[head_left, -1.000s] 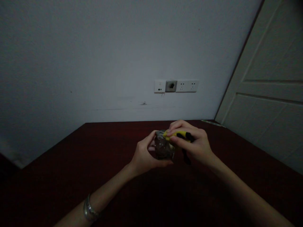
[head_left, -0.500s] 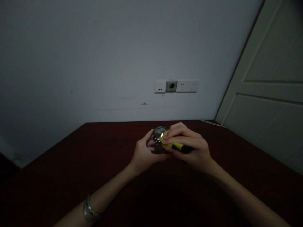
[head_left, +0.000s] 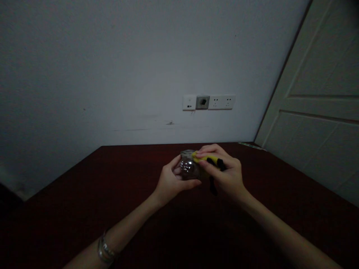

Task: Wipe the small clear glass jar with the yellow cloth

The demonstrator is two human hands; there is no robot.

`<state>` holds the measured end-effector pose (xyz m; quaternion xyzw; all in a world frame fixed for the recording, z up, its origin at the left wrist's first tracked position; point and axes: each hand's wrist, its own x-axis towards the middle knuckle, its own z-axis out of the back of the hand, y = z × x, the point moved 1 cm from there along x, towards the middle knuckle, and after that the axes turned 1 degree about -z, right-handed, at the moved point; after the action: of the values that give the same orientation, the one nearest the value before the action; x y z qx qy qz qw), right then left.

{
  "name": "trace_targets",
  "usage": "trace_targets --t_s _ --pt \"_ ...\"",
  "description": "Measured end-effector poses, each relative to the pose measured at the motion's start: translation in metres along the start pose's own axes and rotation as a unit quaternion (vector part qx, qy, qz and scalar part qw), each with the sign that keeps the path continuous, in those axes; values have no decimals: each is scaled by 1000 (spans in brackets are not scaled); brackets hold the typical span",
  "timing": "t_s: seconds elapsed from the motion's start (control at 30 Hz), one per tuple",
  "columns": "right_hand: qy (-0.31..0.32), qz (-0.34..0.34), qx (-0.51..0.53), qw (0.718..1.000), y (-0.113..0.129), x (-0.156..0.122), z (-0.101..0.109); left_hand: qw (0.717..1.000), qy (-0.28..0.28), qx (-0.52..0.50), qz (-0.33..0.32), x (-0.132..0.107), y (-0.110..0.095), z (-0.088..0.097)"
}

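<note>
Both hands meet above the middle of a dark red table [head_left: 112, 194]. My left hand [head_left: 171, 181] is closed round a small shiny grey object [head_left: 189, 166], held from the left and below. My right hand [head_left: 226, 173] grips a yellow and black tool [head_left: 209, 160], fingers wrapped over it, with its yellow tip laid against the top right of the shiny object. A dark part of the tool hangs below my right palm. A metal bracelet [head_left: 104, 249] sits on my left wrist.
A pale wall stands behind the table with a row of sockets and a switch [head_left: 209, 102]. A light panelled door [head_left: 319, 112] fills the right side. The room is dim.
The yellow tool tip has shifted from lower on the shiny object back up to its top. Both hands have stayed in nearly the same place, gripping throughout.
</note>
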<state>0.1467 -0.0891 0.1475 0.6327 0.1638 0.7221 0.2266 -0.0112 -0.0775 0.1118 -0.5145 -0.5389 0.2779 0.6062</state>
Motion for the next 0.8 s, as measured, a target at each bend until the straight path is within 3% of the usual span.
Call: trace_targets --t_s 0.17,0.43,0.67,0.8 --pt "40 56 -13 998 2 -2 -4 1000 -11 6 -6 2 -2 3" --pt "-24 -69 -16 997 -13 3 2 999 36 14 6 0 6 3" --pt "7 44 -41 998 -4 -1 -2 999 -6 34 9 5 5 5" --pt "9 46 -45 998 -7 -1 0 999 3 36 -1 5 5 5"
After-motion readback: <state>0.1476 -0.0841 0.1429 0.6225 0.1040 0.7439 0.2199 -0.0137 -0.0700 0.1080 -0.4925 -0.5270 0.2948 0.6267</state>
